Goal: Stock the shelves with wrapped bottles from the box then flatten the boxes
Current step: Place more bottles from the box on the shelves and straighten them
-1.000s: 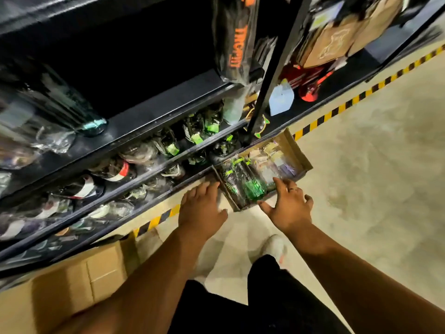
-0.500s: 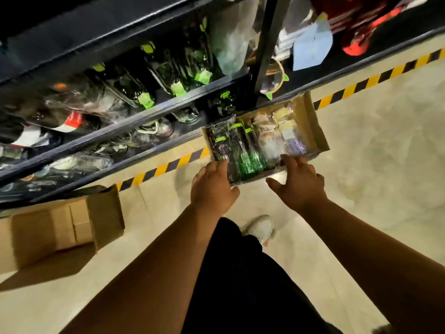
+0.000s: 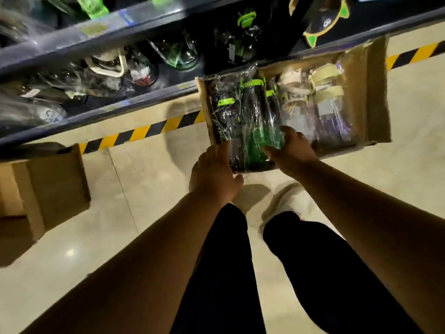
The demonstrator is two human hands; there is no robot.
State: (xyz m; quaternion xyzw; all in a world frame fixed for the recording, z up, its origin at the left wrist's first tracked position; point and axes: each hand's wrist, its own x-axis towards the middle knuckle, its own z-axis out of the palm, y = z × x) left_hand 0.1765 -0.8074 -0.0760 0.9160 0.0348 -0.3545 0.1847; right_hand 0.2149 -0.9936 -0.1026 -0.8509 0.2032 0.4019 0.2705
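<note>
My right hand (image 3: 292, 150) closes round the near end of a green bottle (image 3: 257, 138) in clear wrap, thumb on one side, fingers on the other. My left hand (image 3: 214, 172) lies with straight fingers against the near left corner of the box (image 3: 375, 92), bracing it. The box sits at the foot of the bottom shelf (image 3: 144, 97). Green-tagged bottles fill its left half and pale-capped bottles (image 3: 320, 92) its right.

Stocking is the step in hand. The box looks nearly full, so flattening is a long way off. The next move calls for lifting this bottle clear without dragging its neighbours' wrap, then finding it a gap.

That may be tight, because the shelf already looks crowded with wrapped stock (image 3: 134, 68). Yellow-and-black tape (image 3: 149, 130) runs along the floor (image 3: 144, 213) under the shelf's front edge. A second box (image 3: 57, 184) stands open at the far left. My shoe (image 3: 286, 201) sits just beside the box's near edge.
</note>
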